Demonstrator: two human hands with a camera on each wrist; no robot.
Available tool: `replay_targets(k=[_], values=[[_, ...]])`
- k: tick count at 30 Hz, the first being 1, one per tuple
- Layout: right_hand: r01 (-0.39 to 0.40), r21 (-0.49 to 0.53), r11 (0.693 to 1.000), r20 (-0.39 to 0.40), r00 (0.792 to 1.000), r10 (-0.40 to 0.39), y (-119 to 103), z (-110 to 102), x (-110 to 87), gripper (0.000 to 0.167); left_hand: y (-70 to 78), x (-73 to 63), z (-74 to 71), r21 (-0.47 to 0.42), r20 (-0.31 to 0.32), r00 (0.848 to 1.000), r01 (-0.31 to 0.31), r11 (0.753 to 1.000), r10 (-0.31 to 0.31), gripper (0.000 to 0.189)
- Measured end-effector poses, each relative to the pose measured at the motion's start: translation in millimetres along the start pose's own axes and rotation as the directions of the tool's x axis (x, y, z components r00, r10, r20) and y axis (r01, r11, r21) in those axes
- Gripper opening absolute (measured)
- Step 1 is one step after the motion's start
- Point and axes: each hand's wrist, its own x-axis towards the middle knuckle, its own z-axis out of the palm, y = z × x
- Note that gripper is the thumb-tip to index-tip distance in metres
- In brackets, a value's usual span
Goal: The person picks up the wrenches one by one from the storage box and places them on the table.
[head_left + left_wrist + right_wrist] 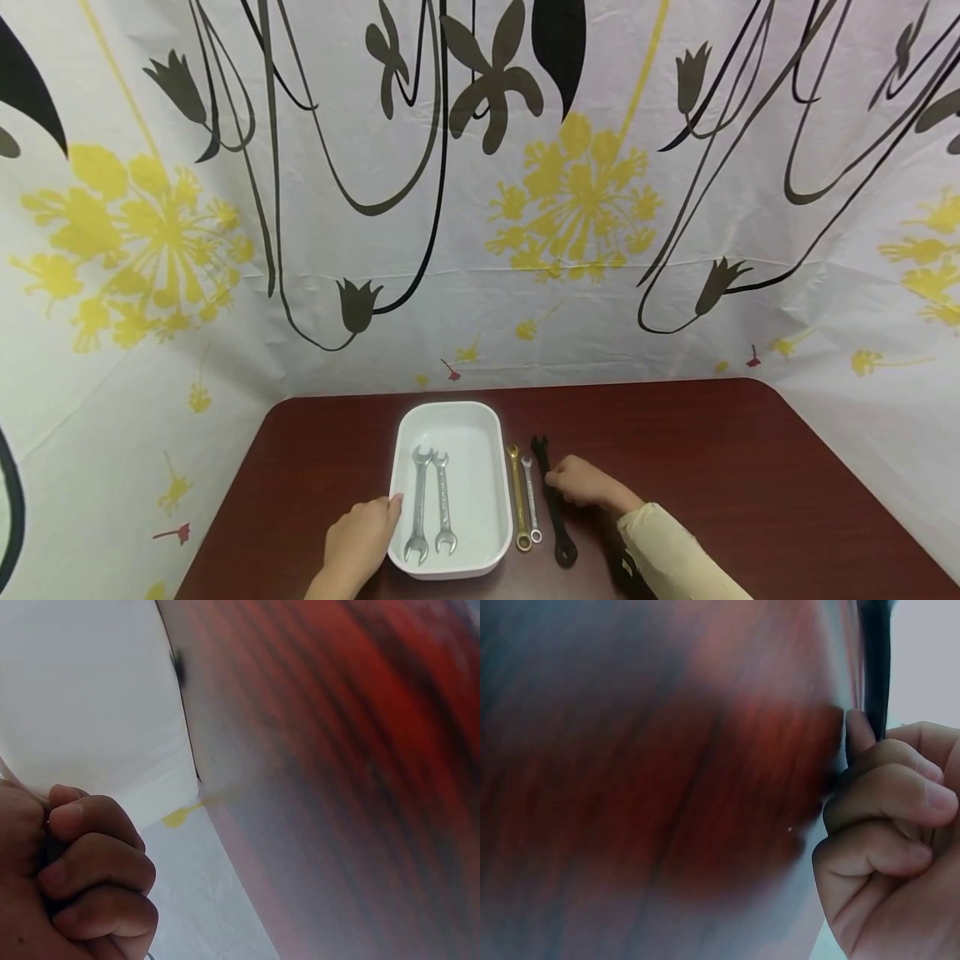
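A white tray (489,560) holds two silver open-ended wrenches, a larger wrench (420,504) and a slimmer wrench (443,504), side by side. My left hand (362,537) grips the tray's left rim, thumb over the edge; in the left wrist view its other fingers (105,862) are curled beside the white wall. To the tray's right, my right hand (588,483) pinches a long black combination wrench (558,525) near its middle. The right wrist view shows the index finger against the dark wrench shaft (876,667), with the other fingers curled in.
Between the tray and the black wrench lie a gold combination wrench (519,500) and a small silver combination wrench (532,500). All stand on a dark red wooden table (712,467). A flower-patterned cloth (465,233) hangs behind it. A dark object (628,568) shows by the right sleeve.
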Motion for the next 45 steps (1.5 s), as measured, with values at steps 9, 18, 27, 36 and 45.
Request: replay_targets(k=[9, 18, 27, 36, 45], values=[[0.007, -0.089, 0.996, -0.026, 1.0, -0.01, -8.7, -0.7, -3.1, 0.039, -0.6, -0.1, 0.3, 0.007, -0.006, 1.0, 0.005, 1.0, -0.005, 0.04], [0.071, -0.225, 0.972, -0.086, 0.992, -0.092, -5.2, 3.7, -0.4, 0.042, -1.3, 1.4, 2.0, 0.007, -0.008, 1.0, 0.004, 1.0, -0.004, 0.041], [0.044, -0.293, 0.955, -0.088, 0.993, -0.073, -9.5, 5.9, 2.0, 0.043, -2.0, 2.0, 2.3, 0.015, -0.009, 1.0, 0.002, 1.0, -0.001, 0.04], [0.029, -0.279, 0.96, -0.103, 0.993, -0.06, -10.1, 6.0, 4.1, 0.041, -1.1, 1.9, 0.1, 0.011, -0.005, 1.0, 0.003, 1.0, -0.003, 0.04], [0.067, -0.152, 0.986, -0.108, 0.991, -0.084, -7.0, 6.3, 5.7, 0.043, -2.3, 1.1, 1.5, 0.005, -0.004, 1.0, 0.007, 1.0, -0.007, 0.041]])
